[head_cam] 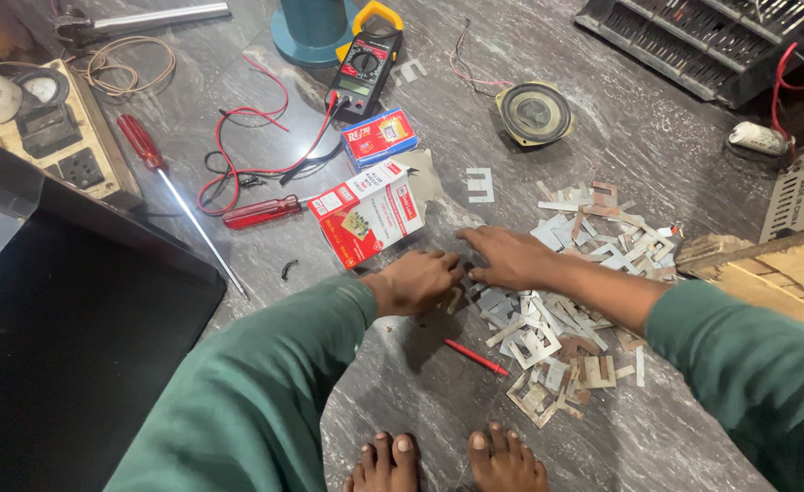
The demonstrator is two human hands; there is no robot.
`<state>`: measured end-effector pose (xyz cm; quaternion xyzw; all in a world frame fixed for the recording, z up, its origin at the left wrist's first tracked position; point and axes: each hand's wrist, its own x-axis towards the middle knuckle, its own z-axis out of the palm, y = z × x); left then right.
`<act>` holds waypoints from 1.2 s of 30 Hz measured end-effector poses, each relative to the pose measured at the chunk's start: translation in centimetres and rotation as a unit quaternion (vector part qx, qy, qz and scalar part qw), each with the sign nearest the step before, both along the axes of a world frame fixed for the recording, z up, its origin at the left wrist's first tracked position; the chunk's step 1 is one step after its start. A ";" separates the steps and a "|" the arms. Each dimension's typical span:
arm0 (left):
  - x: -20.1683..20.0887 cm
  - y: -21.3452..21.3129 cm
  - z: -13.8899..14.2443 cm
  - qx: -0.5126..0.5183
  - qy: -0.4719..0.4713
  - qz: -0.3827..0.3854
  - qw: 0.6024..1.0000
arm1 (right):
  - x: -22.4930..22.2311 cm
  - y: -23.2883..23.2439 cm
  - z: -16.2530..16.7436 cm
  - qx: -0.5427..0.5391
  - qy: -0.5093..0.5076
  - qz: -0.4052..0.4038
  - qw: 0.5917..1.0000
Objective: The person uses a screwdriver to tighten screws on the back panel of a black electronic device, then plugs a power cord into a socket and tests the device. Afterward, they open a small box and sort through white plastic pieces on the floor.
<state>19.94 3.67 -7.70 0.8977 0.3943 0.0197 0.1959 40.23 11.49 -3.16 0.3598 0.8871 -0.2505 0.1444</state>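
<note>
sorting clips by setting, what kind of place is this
Probably an electrical repair workshop, worked at floor level: a multimeter, screwdrivers, a loose speaker, and both hands in a pile of thin metal plates.

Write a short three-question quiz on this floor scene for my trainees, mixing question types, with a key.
1. True or false: the left hand and the right hand rest side by side at the edge of the pile of metal plates.
2. What lies nearest the toes?
A. small red screwdriver
B. speaker
C. meter
3. Fill in: the red and white box lies to the ______ of the left hand.

Key: 1 true; 2 A; 3 far side.
</note>
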 end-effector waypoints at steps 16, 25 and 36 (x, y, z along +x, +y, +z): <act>-3.0 7.0 6.4 0.388 0.061 0.265 0.881 | -1.8 -2.8 -0.2 0.065 -0.042 0.236 0.969; -3.8 6.4 3.2 0.149 0.146 0.342 0.916 | 1.0 -3.4 -0.9 0.094 -0.054 0.242 0.964; -2.7 7.5 3.5 -0.138 0.204 0.357 0.901 | 3.4 -2.1 -0.5 0.058 -0.025 0.070 0.996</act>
